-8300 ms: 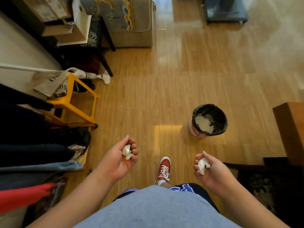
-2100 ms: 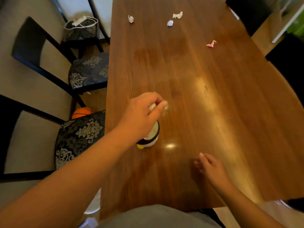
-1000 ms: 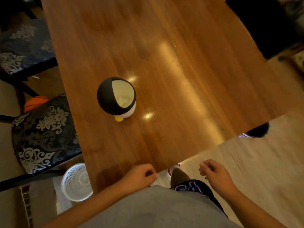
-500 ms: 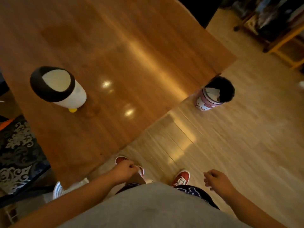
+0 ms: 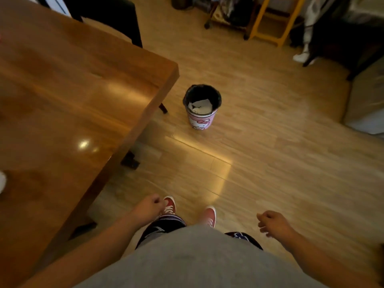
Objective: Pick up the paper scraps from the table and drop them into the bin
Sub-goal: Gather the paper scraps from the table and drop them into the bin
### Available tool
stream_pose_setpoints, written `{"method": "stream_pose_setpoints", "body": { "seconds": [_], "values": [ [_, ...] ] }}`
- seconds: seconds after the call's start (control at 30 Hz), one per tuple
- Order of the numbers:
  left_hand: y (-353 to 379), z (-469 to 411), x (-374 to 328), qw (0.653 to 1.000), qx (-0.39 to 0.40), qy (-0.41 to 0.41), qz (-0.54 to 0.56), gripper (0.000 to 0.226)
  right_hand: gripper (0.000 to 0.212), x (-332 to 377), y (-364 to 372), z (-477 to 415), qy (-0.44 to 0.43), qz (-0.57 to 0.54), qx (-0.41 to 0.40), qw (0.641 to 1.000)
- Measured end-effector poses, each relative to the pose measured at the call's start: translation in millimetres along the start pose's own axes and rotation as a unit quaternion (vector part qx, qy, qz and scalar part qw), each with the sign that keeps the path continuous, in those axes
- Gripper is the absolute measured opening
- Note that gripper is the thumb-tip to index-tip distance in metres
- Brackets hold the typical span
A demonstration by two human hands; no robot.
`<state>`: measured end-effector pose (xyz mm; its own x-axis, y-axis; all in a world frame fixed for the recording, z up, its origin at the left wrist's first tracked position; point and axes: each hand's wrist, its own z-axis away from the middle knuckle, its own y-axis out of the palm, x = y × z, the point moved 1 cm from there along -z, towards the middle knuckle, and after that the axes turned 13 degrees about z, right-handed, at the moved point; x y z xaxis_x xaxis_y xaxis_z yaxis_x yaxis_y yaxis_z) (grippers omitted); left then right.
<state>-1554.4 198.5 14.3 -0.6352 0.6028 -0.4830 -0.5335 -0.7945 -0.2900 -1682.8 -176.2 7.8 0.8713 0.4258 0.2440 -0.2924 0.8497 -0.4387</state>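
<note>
Wood-plank floor (image 5: 270, 163) fills most of the view, with a corner of the brown tabletop (image 5: 62, 100) on the left. Bin (image 5: 202, 107), pink-sided with a black liner, is seen standing on the floor just past the tabletop corner, well ahead of the red shoes (image 5: 169, 205). White paper is visible inside the bin, so part of the job is judged done.

Left hand (image 5: 148, 208) is curled shut, low, near the tabletop edge; whether a scrap is enclosed cannot be told, as nothing white is seen between the fingers (image 5: 158, 201). Right hand (image 5: 272, 223) is loosely curled, half closed; no scrap is seen in it either, and its contents cannot be told.

No paper scraps are seen on the visible part of the tabletop. A pinkish speck at the far left edge (image 5: 0, 37) and a white object cut off at the left edge (image 5: 2, 181) are too clipped to identify. Most of the tabletop lies out of frame, so whether scraps are left there cannot be confirmed.

Step in hand is judged as the approach to the bin. Drop is not yet made: both hands are well short of the bin.
</note>
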Motion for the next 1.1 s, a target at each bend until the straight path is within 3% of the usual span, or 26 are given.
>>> {"method": "stream_pose_setpoints", "body": {
  "seconds": [0.37, 0.57, 0.73, 0.9, 1.1],
  "values": [
    [0.7, -61.0, -81.7, 0.992, 0.053, 0.014, -0.115, 0.029, 0.019, 75.3, -85.7, -73.1, -0.016, -0.114, -0.032, 0.993],
    [-10.7, -129.0, -144.5, 0.991, 0.055, -0.025, -0.117, 0.021, 0.021, 121.1, -150.5, -112.1, -0.018, -0.089, -0.040, 0.995],
    [-6.1, -175.3, -230.8, 0.990, 0.058, -0.017, -0.127, 0.026, 0.023, 126.5, -201.5, -128.7, 0.005, -0.099, -0.067, 0.993],
    [27.5, -207.7, -331.7, 0.997, 0.046, -0.022, -0.057, 0.023, 0.020, 110.0, -249.6, -142.1, 0.065, -0.131, -0.087, 0.985],
    [88.3, -249.8, -454.4, 0.996, 0.064, 0.041, -0.040, 0.028, 0.022, 80.5, -319.0, -188.2, 0.111, -0.118, -0.081, 0.983]
  ]
}}
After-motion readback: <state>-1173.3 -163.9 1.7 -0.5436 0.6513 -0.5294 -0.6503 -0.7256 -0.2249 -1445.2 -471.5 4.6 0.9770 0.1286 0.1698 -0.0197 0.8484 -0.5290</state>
